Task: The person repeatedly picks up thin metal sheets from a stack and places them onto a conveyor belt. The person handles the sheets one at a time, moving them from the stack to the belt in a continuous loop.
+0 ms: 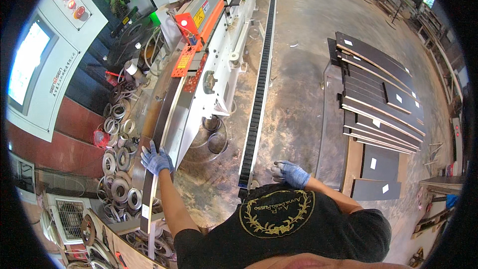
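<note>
1. A workshop with a dusty, stained concrete floor point(303, 65) spreads out beyond the fingers of both hands; a black roller track point(259, 84) in a pale frame runs away from just left of the right fingers.
2. The left hand point(158, 160), in a blue-grey glove, lies on a long, narrow dark board point(160, 127). Its fingers are slightly spread, tips pointing forward; I cannot tell how the thumb bears on the board.
3. That board sits under the left fingers, reaching ahead of them along the machine and back past the wrist, where a white label point(145, 211) shows near its close end. A pale edge runs along its right side.
4. Ahead of the left fingers stands a white machine point(219, 65), with a perforated orange guard point(185, 60) above the board's line.
5. The right hand point(292, 174), gloved alike, is raised in front of the torso, well apart from the board, its fingers loosely curled and a little separated.
6. To the right of the right fingers, dark panels point(373, 82) with pale edges lie piled up, several bearing white labels.
7. Left of the left fingers, coiled rolls point(120, 188) crowd together; farther ahead is a grey-white control cabinet point(67, 60) with a lit screen point(31, 62).
</note>
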{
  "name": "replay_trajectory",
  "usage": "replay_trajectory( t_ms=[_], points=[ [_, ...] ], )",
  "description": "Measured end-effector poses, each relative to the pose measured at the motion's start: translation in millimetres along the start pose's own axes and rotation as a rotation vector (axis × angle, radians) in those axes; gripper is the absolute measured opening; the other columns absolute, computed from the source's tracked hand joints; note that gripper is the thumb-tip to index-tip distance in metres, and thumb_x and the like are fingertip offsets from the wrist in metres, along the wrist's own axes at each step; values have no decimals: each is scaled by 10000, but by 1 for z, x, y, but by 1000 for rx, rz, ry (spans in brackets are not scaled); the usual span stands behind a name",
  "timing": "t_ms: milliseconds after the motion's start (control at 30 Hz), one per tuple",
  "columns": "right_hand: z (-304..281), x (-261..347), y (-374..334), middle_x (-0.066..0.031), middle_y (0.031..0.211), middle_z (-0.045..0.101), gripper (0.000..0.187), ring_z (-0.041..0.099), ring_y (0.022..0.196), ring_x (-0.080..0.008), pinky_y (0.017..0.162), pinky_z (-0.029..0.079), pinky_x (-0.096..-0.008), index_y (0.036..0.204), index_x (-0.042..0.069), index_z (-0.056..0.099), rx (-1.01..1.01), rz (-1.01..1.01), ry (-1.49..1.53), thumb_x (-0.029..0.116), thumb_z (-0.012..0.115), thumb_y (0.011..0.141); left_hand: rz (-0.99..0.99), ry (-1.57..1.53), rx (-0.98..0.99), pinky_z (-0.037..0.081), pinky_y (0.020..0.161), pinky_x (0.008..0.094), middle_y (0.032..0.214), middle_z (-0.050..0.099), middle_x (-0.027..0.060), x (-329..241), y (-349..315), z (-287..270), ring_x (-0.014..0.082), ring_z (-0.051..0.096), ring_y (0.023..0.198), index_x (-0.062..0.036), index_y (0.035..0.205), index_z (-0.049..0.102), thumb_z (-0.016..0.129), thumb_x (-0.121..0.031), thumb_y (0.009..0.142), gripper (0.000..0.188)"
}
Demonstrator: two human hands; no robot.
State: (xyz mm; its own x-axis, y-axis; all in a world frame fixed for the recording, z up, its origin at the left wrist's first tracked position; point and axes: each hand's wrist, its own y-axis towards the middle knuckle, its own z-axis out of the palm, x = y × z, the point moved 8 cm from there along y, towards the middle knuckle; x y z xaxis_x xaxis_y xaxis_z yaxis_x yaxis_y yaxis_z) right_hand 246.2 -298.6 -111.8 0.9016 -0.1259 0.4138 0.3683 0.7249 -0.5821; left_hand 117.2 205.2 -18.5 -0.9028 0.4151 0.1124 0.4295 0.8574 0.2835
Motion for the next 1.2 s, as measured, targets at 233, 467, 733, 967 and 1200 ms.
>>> replay_trajectory(
  t_ms=[233, 467, 733, 967, 1200],
  points=[
    [-2, -2, 7, -108, 1109, 552, 400, 559, 959, -267, 880, 469, -415, 1247, 41, 404, 93, -35, -18, 226, 511, 909, 9, -15, -23, 188, 1057, 495, 1434, 289, 98, -1, 0, -1, 332, 292, 1285, -340, 1331, 385, 463, -480, 853, 504],
    [14, 13, 8, -102, 1114, 561, 340, 564, 964, -262, 874, 469, -420, 1236, 53, 417, 263, -334, -544, 163, 472, 919, -18, -19, 34, 185, 1062, 489, 1447, 258, 88, 0, 1, -5, 325, 266, 1300, -344, 1335, 377, 446, -478, 864, 494],
    [-10, 17, -4, -89, 1014, 612, 281, 617, 849, -198, 700, 541, -331, 1149, 54, 488, -91, -113, 65, 162, 534, 894, -34, 59, 66, 217, 1050, 494, 1464, 222, 67, -76, 27, -22, 308, 274, 1306, -359, 1363, 323, 394, -443, 895, 480],
    [-140, 49, -23, -22, 929, 609, 181, 582, 780, -157, 660, 492, -308, 1040, 119, 573, -334, -383, -277, 167, 564, 866, 131, -81, -149, 357, 966, 475, 1417, 294, 145, -126, 61, -8, 354, 373, 1230, -304, 1364, 334, 450, -509, 854, 562],
    [-266, 187, -52, 5, 926, 597, 392, 541, 871, -183, 834, 395, -362, 1003, 132, 581, -577, -461, 341, 481, 546, 830, 678, -809, -216, 248, 1063, 379, 1389, 341, 181, -237, -111, -70, 294, 341, 1279, -73, 1322, 413, 558, -385, 847, 587]
  ],
)
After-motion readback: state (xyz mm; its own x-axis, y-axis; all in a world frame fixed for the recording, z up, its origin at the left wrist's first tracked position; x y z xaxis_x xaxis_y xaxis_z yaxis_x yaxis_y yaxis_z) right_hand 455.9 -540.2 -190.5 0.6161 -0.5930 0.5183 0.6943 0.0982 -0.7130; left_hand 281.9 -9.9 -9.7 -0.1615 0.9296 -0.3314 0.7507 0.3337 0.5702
